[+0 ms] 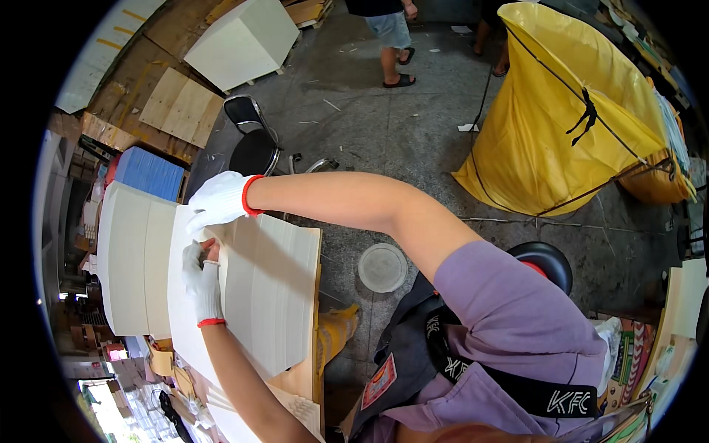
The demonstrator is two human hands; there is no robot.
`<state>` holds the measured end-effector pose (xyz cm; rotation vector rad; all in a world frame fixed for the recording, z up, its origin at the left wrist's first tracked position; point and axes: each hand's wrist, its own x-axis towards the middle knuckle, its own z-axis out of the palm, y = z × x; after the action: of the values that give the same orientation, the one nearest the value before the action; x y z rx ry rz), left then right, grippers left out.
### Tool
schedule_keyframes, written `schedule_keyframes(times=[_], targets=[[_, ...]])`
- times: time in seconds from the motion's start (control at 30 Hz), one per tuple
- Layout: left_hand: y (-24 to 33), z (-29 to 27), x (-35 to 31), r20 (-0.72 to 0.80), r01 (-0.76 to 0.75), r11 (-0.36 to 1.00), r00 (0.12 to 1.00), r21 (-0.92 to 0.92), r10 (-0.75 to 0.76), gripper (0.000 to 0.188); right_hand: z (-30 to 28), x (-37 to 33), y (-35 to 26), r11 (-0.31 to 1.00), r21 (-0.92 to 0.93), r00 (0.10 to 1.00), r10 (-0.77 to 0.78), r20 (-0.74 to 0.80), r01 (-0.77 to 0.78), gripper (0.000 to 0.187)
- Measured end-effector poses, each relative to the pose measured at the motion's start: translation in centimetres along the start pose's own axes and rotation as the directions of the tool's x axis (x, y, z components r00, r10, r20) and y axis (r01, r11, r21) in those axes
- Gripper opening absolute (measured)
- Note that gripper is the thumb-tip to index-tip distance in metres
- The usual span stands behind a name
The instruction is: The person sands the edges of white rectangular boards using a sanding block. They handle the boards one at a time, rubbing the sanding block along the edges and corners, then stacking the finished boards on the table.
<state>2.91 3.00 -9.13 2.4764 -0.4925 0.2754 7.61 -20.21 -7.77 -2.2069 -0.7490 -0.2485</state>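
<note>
A tall stack of pale cream paper sheets [269, 284] stands in front of me at the left of the head view. My right hand [221, 198], in a white knit glove with a red cuff, reaches across to the stack's upper end. Its fingers are bent down over the top sheets. Closer to me, my left hand [201, 286] wears a similar glove that leaves some fingertips bare. Those fingers are closed at the sheets' edge, where the paper lifts and curls between both hands. The exact grip is partly hidden.
A second cream stack [136, 258] and blue sheets [151, 173] stand beyond. Near the stack are a black chair [255, 148] and a round grey stool top [382, 267]. A big yellow sack [546, 125] hangs at upper right. Another person [391, 40] walks at the top.
</note>
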Motion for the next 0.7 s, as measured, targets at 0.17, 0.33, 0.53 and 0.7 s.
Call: schedule_keyframes(times=[0.17, 0.33, 0.53, 0.7], targets=[[1.6, 0.3, -0.4, 0.025, -0.067, 0.998, 0.997, -0.011, 0.068, 0.019, 0.3, -0.6, 0.5, 0.993, 0.057, 0.995, 0.103, -0.009, -0.102, 0.069], [1.6, 0.4, -0.4, 0.050, -0.091, 0.994, 0.994, -0.066, 0.094, 0.020, 0.4, -1.9, 0.3, 0.987, 0.094, 0.990, 0.135, -0.044, -0.131, 0.067], [1.2, 0.4, -0.4, 0.045, -0.132, 0.986, 0.990, -0.104, 0.137, 0.020, 1.2, -2.4, 0.6, 0.977, 0.156, 0.983, 0.162, -0.089, -0.147, 0.063], [1.3, 0.6, -0.4, 0.053, -0.095, 0.991, 0.994, -0.099, 0.100, 0.019, 1.3, -2.0, 0.9, 0.983, 0.145, 0.989, 0.124, -0.082, -0.112, 0.061]])
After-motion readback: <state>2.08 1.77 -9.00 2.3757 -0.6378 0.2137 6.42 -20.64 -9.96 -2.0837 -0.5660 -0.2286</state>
